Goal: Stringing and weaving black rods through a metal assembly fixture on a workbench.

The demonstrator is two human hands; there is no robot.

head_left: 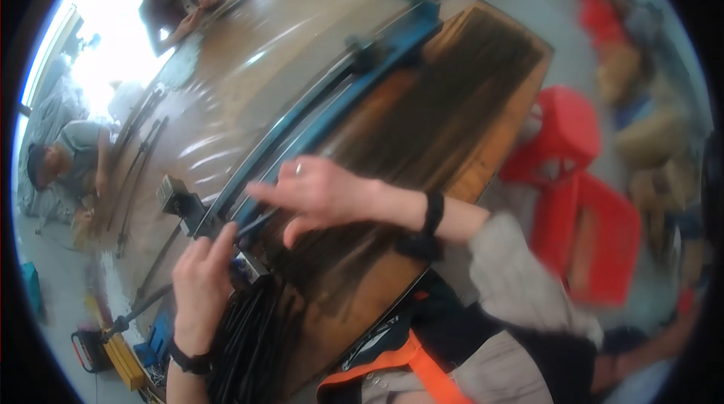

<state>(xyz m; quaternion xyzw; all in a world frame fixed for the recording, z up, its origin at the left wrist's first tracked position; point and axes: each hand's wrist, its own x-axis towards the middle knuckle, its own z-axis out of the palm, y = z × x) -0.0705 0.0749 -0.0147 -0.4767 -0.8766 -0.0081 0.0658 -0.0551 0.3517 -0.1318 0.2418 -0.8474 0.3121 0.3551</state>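
Observation:
My left hand (pixel 202 283) is closed round a thin black rod (pixel 147 304) that slants from the lower left up toward the blue rail. My right hand (pixel 320 193) reaches in from the right, index finger and thumb spread apart, over the near end of the long blue rail (pixel 317 129). The rod's upper end appears to lie between the hands, partly hidden by my fingers. Beside my left fingertips is a dark metal clamp block (pixel 179 199) at the rail's end. Under my left wrist a bundle of black strips (pixel 245 344) lies on the table.
The wooden table (pixel 467 178) bears a dark stained strip, with clear sheeting on its far part. More black rods (pixel 143 147) lie at the left. Red plastic stools (pixel 588 230) stand right. Two people work across the table. A yellow box (pixel 123 359) is at lower left.

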